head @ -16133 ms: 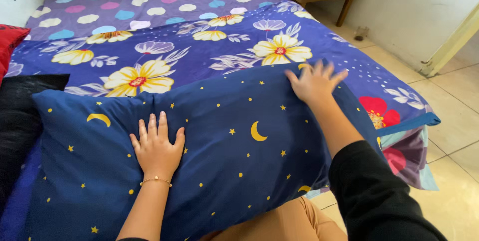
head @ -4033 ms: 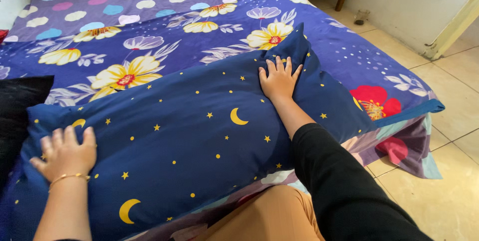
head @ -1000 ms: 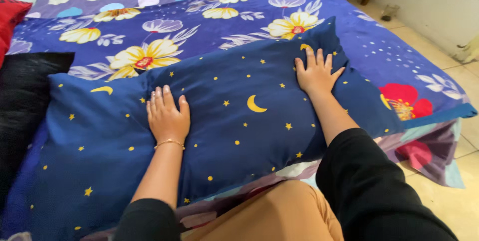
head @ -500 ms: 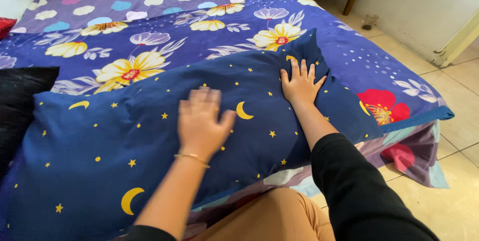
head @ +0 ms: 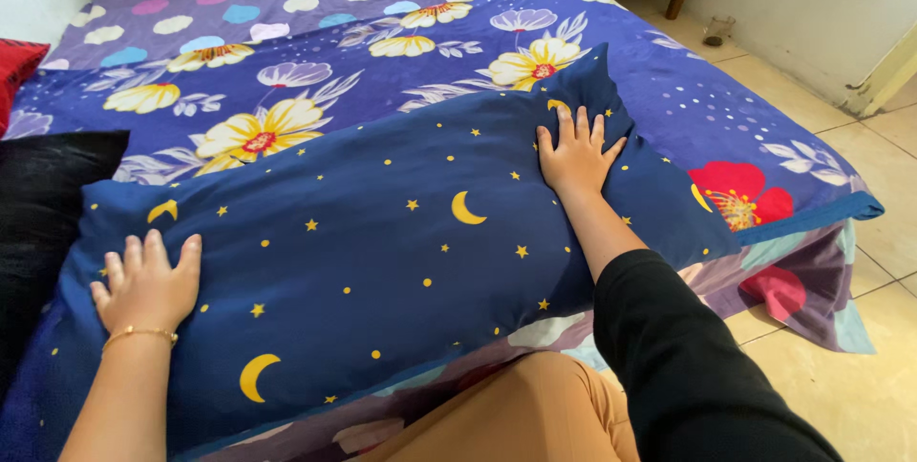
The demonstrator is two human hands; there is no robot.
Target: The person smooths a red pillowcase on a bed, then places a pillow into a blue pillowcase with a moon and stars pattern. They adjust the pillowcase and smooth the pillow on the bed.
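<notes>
At the far left a black cushion lies on the bed beside a red one near the edge. Next, the left hand, a thin gold bracelet on its wrist, rests flat with fingers spread on the left end of the dark blue pillow with yellow moons and stars, grasping nothing. The pillow stretches across the near side of the flowered bedsheet. The right hand presses open-palmed near the pillow's right corner; whether its fingertips pinch fabric is unclear. Right of it lies tiled floor.
</notes>
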